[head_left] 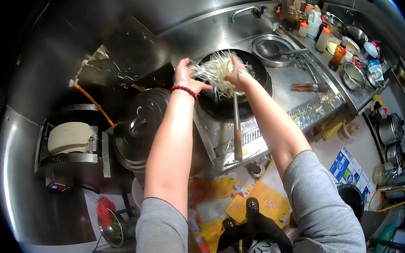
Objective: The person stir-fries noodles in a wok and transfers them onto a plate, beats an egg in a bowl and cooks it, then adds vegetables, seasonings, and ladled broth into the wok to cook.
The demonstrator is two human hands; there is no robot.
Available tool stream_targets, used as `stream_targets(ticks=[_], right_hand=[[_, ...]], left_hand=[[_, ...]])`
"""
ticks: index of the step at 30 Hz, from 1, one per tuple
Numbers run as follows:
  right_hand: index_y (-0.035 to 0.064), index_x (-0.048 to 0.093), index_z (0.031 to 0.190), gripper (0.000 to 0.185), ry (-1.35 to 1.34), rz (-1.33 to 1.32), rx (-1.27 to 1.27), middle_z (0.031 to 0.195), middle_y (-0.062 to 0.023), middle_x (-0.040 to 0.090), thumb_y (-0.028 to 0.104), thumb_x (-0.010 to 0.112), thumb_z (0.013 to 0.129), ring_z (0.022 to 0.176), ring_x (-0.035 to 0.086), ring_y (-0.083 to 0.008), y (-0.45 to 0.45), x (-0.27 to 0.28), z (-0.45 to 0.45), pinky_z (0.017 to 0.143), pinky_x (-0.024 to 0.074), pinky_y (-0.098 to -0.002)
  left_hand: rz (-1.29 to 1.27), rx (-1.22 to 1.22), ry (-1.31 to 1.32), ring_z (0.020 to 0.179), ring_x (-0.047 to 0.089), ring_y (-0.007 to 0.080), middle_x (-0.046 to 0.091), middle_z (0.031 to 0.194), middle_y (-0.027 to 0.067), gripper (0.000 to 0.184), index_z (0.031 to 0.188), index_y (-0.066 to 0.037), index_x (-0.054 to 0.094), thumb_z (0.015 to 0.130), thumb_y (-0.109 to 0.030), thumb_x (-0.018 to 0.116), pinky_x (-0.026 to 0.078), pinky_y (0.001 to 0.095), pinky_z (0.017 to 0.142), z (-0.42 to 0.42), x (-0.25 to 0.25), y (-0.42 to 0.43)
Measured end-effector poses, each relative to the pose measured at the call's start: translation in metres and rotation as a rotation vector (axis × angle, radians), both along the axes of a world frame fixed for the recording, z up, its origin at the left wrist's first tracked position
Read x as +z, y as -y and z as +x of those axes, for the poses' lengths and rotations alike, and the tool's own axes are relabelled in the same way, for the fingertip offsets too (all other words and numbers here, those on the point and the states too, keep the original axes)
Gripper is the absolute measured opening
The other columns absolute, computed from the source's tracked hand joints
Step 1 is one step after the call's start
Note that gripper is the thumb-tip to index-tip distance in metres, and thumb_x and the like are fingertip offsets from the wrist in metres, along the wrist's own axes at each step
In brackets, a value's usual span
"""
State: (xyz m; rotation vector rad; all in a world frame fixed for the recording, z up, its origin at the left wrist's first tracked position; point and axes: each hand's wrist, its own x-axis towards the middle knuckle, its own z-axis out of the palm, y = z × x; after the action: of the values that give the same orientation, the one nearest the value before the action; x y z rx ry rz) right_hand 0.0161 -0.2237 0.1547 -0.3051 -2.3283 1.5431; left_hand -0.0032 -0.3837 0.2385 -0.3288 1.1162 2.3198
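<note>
Pale shreds (218, 73) are hovering over the wok (210, 108): part-way, it seems, not all in!
Left hand (186, 77) is flanking them, thumb and fingers apart; right hand (239, 77) is touching them, its clasp too hidden to tell.

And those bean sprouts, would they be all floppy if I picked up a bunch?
Probably a bit springy: many of the bean sprouts stick out fairly straight between the left hand and right hand. Each is likely very light, being so thin. The bunch may shed bits easily, because loose ends poke out every way above the wok.
</note>
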Motion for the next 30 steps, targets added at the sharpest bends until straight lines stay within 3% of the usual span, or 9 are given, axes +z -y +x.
stream_targets(ticks=[4,8,9,13,16,19,24,26,30], right_hand=[[-0.0010,0.029,0.130,0.062,-0.295,0.025,-0.169,0.127,-0.0223,0.040,-0.002,0.044,0.070,0.116,0.044,-0.0308,-0.007,-0.048,0.039,0.094,0.0375,-0.0338],[-0.0044,0.027,0.129,0.062,0.105,0.015,-0.240,0.130,-0.0215,0.036,0.007,0.056,0.076,0.120,0.037,-0.0299,0.067,-0.104,0.168,0.097,0.0329,-0.0366],[-0.0041,0.026,0.130,0.067,0.209,-0.632,-0.076,0.130,-0.0213,0.035,0.007,0.060,0.073,0.119,0.036,-0.0303,0.094,-0.077,0.193,0.097,0.0329,-0.0366],[-0.0036,0.040,0.121,0.051,0.485,0.177,-0.061,0.086,-0.0110,0.058,0.006,0.058,0.074,0.069,0.055,-0.0170,0.025,-0.089,0.183,0.059,0.0459,-0.0311],[-0.0029,0.052,0.108,0.037,0.371,-0.120,0.077,0.071,-0.0072,0.058,0.016,0.055,0.077,0.058,0.054,-0.0117,-0.064,-0.044,0.190,0.052,0.0448,-0.0274],[-0.0018,0.057,0.104,0.035,0.570,-0.128,0.175,0.076,-0.0091,0.062,0.024,0.054,0.081,0.063,0.058,-0.0140,-0.092,0.028,0.187,0.057,0.0468,-0.0277],[-0.0054,0.054,0.095,0.029,0.392,0.188,0.441,0.083,-0.0174,0.060,0.019,0.048,0.081,0.066,0.058,-0.0214,-0.185,-0.031,0.173,0.062,0.0468,-0.0311],[-0.0062,0.050,0.111,0.039,0.425,0.207,0.529,0.102,-0.0225,0.059,0.018,0.050,0.080,0.095,0.058,-0.0275,-0.230,0.000,0.187,0.082,0.0439,-0.0343],[-0.0053,0.049,0.114,0.038,0.349,0.286,0.669,0.096,-0.0190,0.061,0.016,0.050,0.083,0.084,0.060,-0.0250,-0.303,-0.010,0.169,0.076,0.0466,-0.0330]], left_hand=[[0.199,-0.114,-0.088,0.129,0.007,0.0417,0.002,0.137,0.0317,0.075,0.132,0.009,0.013,0.081,-0.033,0.049,0.014,0.0485,0.105,-0.011,0.001,-0.006],[0.355,-0.132,-0.202,0.125,0.024,0.0381,0.020,0.132,0.0308,0.055,0.123,0.010,0.027,0.086,-0.027,0.046,0.023,0.0436,0.104,-0.006,-0.006,0.009],[0.417,-0.132,-0.233,0.123,0.029,0.0368,0.027,0.130,0.0295,0.049,0.119,0.009,0.032,0.088,-0.026,0.045,0.025,0.0432,0.104,0.002,-0.012,0.014],[0.348,-0.078,-0.212,0.108,0.050,0.0295,0.054,0.111,0.0185,0.032,0.107,0.004,0.049,0.090,-0.022,0.042,0.039,0.0392,0.096,0.067,-0.049,0.046],[-0.142,-0.089,-0.206,0.101,0.055,0.0237,0.059,0.103,0.0150,0.025,0.102,0.004,0.055,0.085,-0.012,0.046,0.043,0.0344,0.089,0.133,-0.106,0.064],[-0.460,-0.416,-0.148,0.094,0.057,0.0182,0.061,0.094,0.0093,0.025,0.102,0.005,0.055,0.084,-0.013,0.052,0.043,0.0295,0.082,0.179,-0.172,0.025],[0.033,-0.146,0.214,0.104,0.051,0.0261,0.048,0.116,0.0119,0.038,0.121,-0.002,0.040,0.090,-0.021,0.048,0.040,0.0352,0.087,0.203,-0.181,-0.136],[0.109,-0.005,0.205,0.097,0.053,0.0282,0.052,0.104,0.0153,0.030,0.117,-0.002,0.040,0.091,-0.016,0.044,0.044,0.0400,0.083,0.205,-0.180,-0.169],[0.042,0.132,0.125,0.085,0.055,0.0266,0.055,0.093,0.0158,0.024,0.108,0.001,0.044,0.091,-0.015,0.041,0.048,0.0417,0.076,0.212,-0.149,-0.208]])
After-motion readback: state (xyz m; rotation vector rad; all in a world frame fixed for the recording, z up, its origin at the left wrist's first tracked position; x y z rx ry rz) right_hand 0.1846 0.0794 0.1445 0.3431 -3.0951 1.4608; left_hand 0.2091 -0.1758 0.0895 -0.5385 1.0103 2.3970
